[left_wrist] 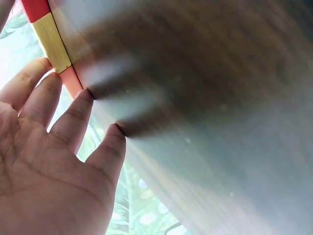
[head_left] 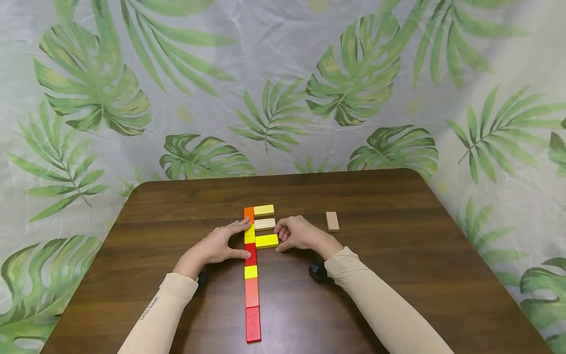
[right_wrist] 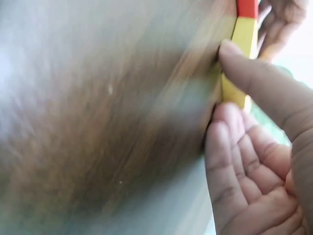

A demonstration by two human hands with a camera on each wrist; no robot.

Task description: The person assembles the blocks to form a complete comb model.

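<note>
My left hand [head_left: 221,243] reaches in from the left, fingers spread. Its thumb touches a red block [head_left: 250,260] and its fingertips rest by the orange block [head_left: 249,213] and a yellow block [head_left: 249,237] in a long column. In the left wrist view, the left palm [left_wrist: 44,161] shows beside red, yellow and orange blocks. On the right, my right hand [head_left: 302,233] has thumb and bent fingers apart around the right end of a bright yellow block [head_left: 267,241]. The right wrist view shows the right thumb [right_wrist: 244,63] against this yellow block [right_wrist: 237,90].
A pale yellow block [head_left: 264,210] and a striped wooden block [head_left: 265,224] stick out right from the column. Nearer me it continues with a short yellow block [head_left: 250,272], a coral block [head_left: 252,292] and a red block [head_left: 253,324]. Another wooden block [head_left: 332,221] lies apart on the brown table [head_left: 380,196].
</note>
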